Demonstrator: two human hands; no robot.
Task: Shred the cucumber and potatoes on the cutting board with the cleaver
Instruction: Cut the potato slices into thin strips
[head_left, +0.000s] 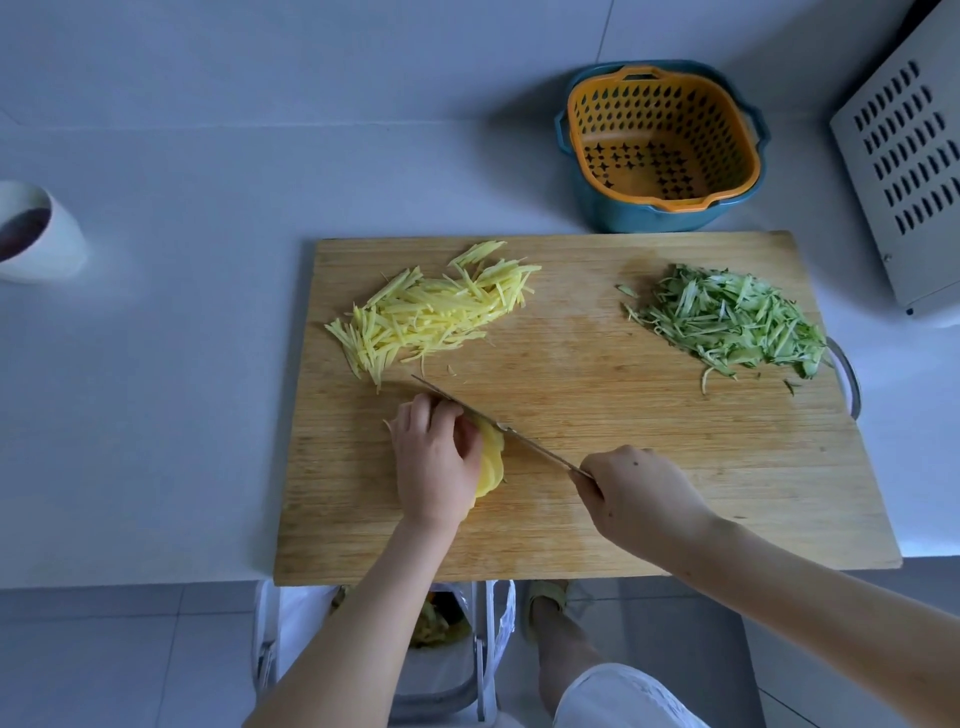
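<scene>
Left grip (434, 457) curled over fanned potato slices (491, 462) at front-left of cutting board (623, 467), right grip (639, 499) wrapped round cleaver (498, 428), blade against left knuckles, cucumber shreds (727, 325) piled far right; likely failure: slices skating, fingertip nicked.

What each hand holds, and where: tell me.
The right hand grips the cleaver by its handle; left hand's curled fingers hold the potato slices from above.

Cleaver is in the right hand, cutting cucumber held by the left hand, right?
No. The head view shows the cleaver in the right hand cutting potato slices held by the left hand; the cucumber lies shredded farther right.
</scene>
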